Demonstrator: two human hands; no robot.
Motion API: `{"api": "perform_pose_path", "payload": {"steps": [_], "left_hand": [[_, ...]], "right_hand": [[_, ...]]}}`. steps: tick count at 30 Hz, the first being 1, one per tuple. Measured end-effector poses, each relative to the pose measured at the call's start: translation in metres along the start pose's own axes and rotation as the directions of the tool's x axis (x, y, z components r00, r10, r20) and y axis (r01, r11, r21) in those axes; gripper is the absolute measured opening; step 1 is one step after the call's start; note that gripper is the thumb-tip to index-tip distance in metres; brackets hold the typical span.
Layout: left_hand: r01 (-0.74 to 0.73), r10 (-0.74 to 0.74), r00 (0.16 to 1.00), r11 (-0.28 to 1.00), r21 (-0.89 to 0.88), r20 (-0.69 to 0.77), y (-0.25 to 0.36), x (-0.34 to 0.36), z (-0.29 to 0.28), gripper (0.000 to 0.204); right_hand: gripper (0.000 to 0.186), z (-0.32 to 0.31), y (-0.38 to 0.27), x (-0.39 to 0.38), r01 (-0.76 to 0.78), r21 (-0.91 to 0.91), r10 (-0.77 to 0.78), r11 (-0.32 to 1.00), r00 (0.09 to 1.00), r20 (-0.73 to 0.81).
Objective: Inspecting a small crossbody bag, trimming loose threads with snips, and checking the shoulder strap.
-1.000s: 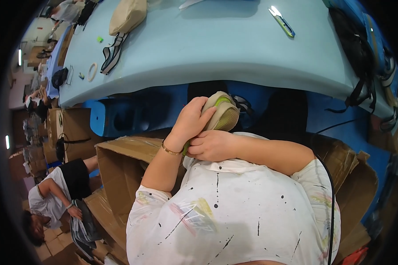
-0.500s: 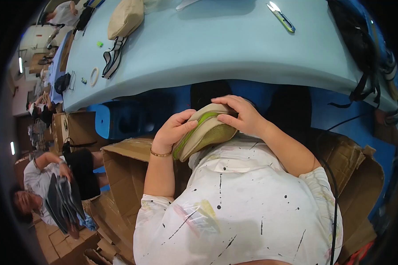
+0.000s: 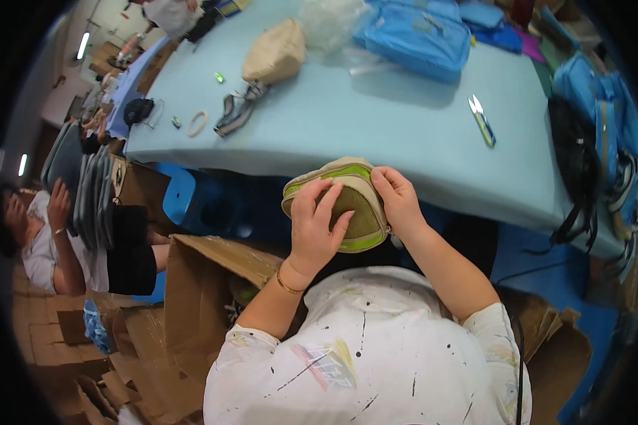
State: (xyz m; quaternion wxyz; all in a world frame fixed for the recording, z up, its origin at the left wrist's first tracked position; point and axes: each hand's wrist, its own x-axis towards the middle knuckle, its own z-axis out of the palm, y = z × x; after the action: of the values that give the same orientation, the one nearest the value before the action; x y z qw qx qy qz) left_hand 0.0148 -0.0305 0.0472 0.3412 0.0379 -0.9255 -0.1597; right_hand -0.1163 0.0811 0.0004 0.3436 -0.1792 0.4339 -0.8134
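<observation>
While I watch the left hand [image 3: 313, 228] lie flat on the olive-and-lime pouch [image 3: 340, 204] and the right hand [image 3: 398, 200] pinch its far edge, held off the blue table [image 3: 376, 134], I'd say it could slip into the cardboard box [image 3: 213, 283] below.

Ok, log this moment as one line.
left hand: flat on olive-and-lime fabric pouch | right hand: gripping pouch edge | pouch: above light-blue table edge

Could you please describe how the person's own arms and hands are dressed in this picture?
Both forearms are bare. The left hand has a thin gold-coloured bracelet at the wrist; the right hand shows no jewellery. Short sleeves of a white, paint-splattered shirt cover the upper arms.
</observation>
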Motion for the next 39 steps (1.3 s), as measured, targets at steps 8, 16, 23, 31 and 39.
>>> {"api": "perform_pose_path", "payload": {"steps": [8,16,23,31,39], "left_hand": [[-0.199,0.21,0.916,0.978,0.067,-0.341,0.008,0.065,-0.006,0.047],[-0.151,0.164,0.985,0.974,0.171,-0.061,-0.043,0.098,0.088,0.058],[-0.126,0.114,0.986,0.987,0.098,0.118,-0.046,0.091,0.109,0.06],[-0.127,0.119,0.99,0.984,0.125,0.073,-0.043,0.086,0.111,0.058],[-0.219,0.239,0.965,0.961,0.172,-0.106,-0.017,0.136,0.09,0.055]], "right_hand": [[0.02,0.042,-0.074,0.07,0.317,0.007,-0.315,0.948,0.94,0.13],[0.026,-0.02,-0.093,0.147,0.307,-0.913,-0.619,0.271,0.781,0.079],[0.026,-0.06,-0.055,0.151,0.34,-0.854,-0.686,0.395,0.727,-0.028],[0.026,-0.064,-0.051,0.146,0.403,-0.791,-0.691,0.46,0.722,-0.033],[0.025,-0.059,-0.058,0.141,0.463,-0.703,-0.66,0.541,0.751,-0.013]]}}
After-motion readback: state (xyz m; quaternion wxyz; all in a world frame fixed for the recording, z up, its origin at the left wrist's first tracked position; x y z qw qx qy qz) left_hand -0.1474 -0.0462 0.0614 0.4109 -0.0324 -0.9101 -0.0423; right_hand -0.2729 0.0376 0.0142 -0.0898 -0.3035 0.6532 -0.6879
